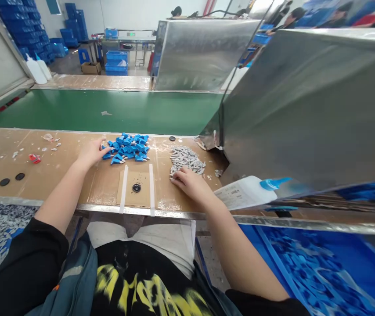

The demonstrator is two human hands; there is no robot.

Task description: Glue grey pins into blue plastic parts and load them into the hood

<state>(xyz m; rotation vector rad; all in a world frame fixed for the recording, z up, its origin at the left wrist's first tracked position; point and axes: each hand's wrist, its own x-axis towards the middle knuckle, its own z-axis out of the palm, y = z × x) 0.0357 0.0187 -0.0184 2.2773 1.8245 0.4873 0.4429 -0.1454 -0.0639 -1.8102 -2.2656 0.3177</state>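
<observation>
My left hand (91,152) reaches to the left edge of a pile of small blue plastic pieces (130,147). Its thumb and fingers close around a blue piece there. At the near edge of a heap of small grey pieces (187,159), my right hand (189,182) has its fingertips pinched together, and what lies between them is mostly hidden. Between my hands, a round black part (136,188) sits on a cardboard square (143,199) flanked by two white tape strips.
A white bottle with a blue nozzle (246,192) lies beside my right forearm. Behind the bench runs a green conveyor belt (124,109). A large metal housing (306,118) blocks the right. Black discs (4,181) and a red piece (34,158) lie left; a blue bin (273,259) stands below right.
</observation>
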